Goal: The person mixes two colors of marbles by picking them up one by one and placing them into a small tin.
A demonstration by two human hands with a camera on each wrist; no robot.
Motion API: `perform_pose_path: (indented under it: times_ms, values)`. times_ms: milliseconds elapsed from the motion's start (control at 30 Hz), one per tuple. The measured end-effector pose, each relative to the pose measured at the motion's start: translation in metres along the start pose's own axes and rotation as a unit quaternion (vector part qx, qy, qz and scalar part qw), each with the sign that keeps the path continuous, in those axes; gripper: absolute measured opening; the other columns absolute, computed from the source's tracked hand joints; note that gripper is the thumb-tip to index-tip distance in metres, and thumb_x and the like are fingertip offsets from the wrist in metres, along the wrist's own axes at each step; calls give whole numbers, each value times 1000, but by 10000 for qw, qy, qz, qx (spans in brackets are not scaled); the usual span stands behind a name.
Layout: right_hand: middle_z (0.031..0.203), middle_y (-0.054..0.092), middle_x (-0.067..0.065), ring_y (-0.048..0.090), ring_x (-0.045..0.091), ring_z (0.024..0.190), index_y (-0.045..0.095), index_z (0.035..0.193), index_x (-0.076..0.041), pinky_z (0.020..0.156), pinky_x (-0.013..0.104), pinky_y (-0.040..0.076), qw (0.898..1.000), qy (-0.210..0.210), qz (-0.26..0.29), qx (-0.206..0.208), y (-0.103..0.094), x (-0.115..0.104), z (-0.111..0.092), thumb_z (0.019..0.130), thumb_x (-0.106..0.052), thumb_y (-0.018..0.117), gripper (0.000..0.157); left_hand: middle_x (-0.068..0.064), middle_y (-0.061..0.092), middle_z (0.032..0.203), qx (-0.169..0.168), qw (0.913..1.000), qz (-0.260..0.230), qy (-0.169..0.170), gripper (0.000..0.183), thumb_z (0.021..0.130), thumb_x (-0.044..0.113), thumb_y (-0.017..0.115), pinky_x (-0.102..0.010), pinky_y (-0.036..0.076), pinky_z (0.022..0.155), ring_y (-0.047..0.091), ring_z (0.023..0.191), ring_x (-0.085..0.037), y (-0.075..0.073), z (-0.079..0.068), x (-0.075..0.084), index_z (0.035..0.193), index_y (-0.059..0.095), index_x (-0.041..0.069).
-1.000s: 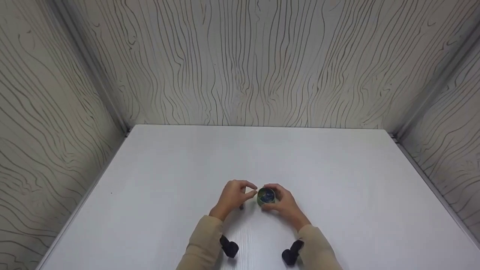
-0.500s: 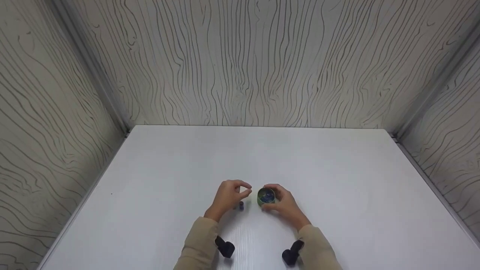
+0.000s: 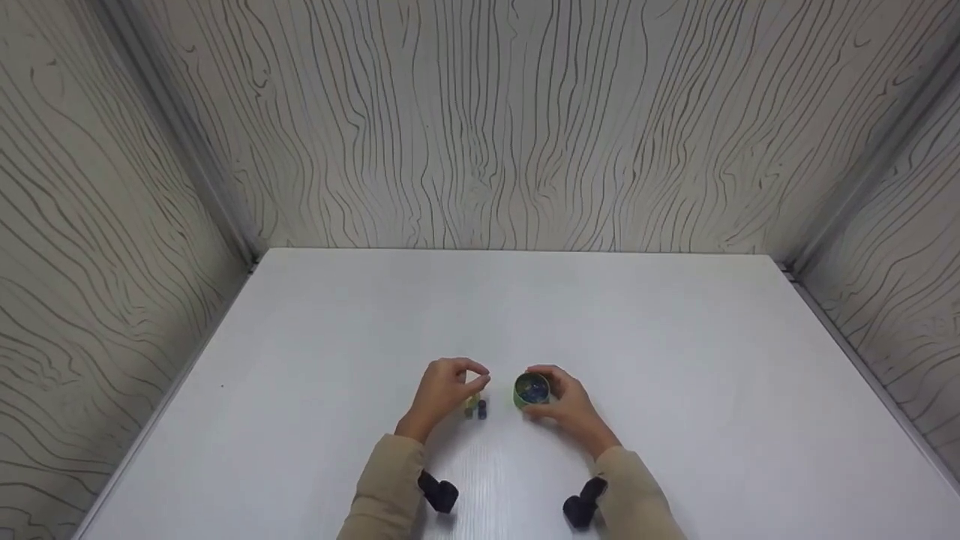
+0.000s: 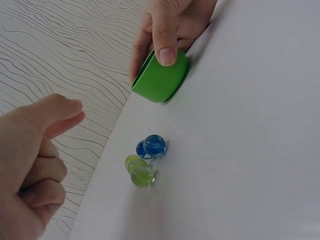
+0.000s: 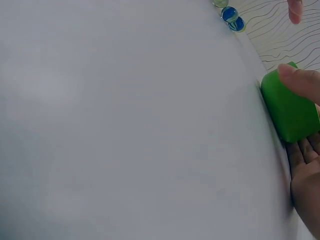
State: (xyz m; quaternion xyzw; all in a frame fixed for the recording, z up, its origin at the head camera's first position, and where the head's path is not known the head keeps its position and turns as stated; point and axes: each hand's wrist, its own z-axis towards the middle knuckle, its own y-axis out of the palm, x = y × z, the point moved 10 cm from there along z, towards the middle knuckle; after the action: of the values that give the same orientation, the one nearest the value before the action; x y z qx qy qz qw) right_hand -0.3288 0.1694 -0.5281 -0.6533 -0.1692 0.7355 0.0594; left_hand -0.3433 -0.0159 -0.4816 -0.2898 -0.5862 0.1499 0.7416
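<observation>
My right hand (image 3: 568, 409) holds a small round green cup (image 4: 162, 77) at its rim and side, thumb on the near wall. The cup stands on the table with its mouth up, and bluish glass marbles (image 3: 532, 388) show inside. My left hand (image 3: 442, 390) hovers above the table to the left of the cup. Its thumb and index tips come close together, with nothing visible between them, and the other fingers are bent. Near it lie blue marbles (image 4: 155, 145) and yellow-green marbles (image 4: 143, 176) in a tight cluster on the table.
The white table (image 3: 675, 322) is bounded by wood-grain-patterned panels (image 3: 480, 127) at the back and both sides. Black wrist-camera mounts (image 3: 581, 510) stick out from the beige sleeves (image 3: 641, 495).
My left hand has moved left, away from the cup, and the loose marbles beneath it have come into sight. The right hand and the cup have stayed in place.
</observation>
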Motion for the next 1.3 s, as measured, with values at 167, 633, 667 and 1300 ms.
perform_pose_path:
  times_ms: [167,633,667,1300]
  values:
    - [134,57,18,45,37,136,54,128,-3,117,52,26,9994,303,130,-81,1,5,1,72,-8,81,63,8,32,54,103,9999,-12,128,13,86,20,71,-16,26,51,27,51,-5,-4,-1,-3,91,76,9]
    - [135,57,17,44,36,137,55,128,-4,118,51,26,9990,419,134,-57,0,6,1,72,-7,81,62,8,33,56,25,10000,-90,-19,13,86,18,70,-17,26,52,30,53,-6,-9,-3,-12,92,76,7]
    - [135,57,17,44,36,137,55,128,-4,118,52,26,9990,424,114,-57,0,7,1,72,-7,81,62,8,33,55,33,10000,-88,26,13,86,18,70,-17,26,52,29,52,-6,-10,-3,-11,92,76,7]
    - [137,54,21,44,38,137,51,131,0,117,50,28,9991,261,202,-249,3,3,1,73,-9,81,65,8,38,59,62,10000,-52,-13,12,84,16,70,-17,28,56,32,55,-4,-9,-15,-27,87,75,5]
